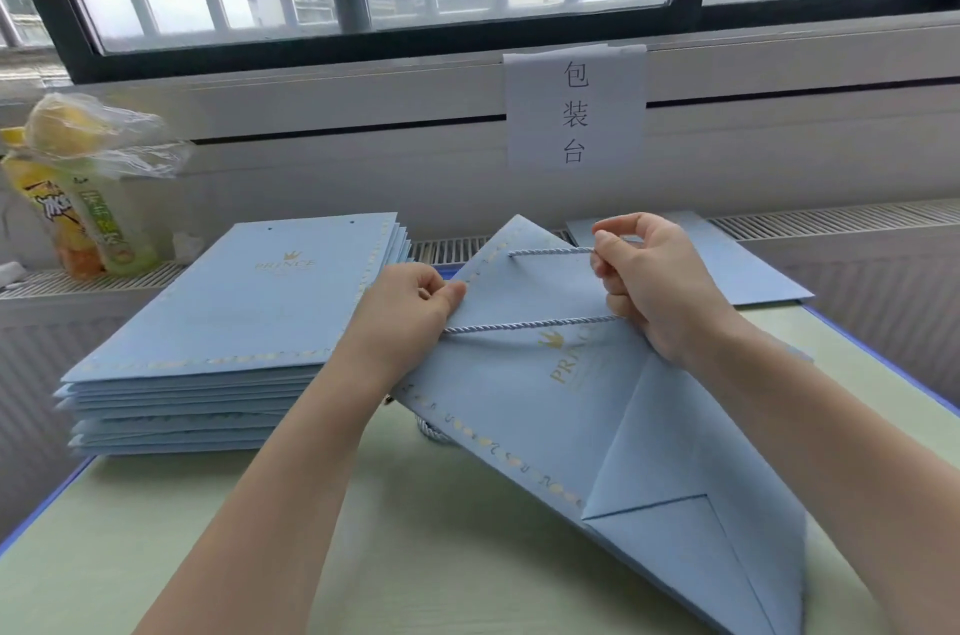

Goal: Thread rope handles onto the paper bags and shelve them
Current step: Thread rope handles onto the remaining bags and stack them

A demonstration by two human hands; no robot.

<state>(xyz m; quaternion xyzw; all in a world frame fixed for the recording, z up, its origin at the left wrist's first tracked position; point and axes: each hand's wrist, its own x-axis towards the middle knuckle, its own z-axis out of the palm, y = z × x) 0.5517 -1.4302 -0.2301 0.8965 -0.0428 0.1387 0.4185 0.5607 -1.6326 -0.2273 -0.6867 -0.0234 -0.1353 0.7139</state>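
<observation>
A flat light-blue paper bag [524, 390] with gold print lies tilted across the table in front of me. A grey-blue twisted rope handle [530, 324] runs across its upper part, with a second strand near the top edge leading to a hole. My left hand [410, 307] pinches the bag's left edge and the rope's end there. My right hand [654, 281] grips the rope at the bag's right side, fingers curled round it. A little more rope [434, 432] shows under the bag.
A stack of several flat blue bags [228, 322] sits at the left on the pale green table [363, 556]. Another flat bag [748, 271] lies behind at the right. Drink bottles and a plastic bag [83, 198] stand on the radiator ledge. A paper sign [574, 109] hangs below the window.
</observation>
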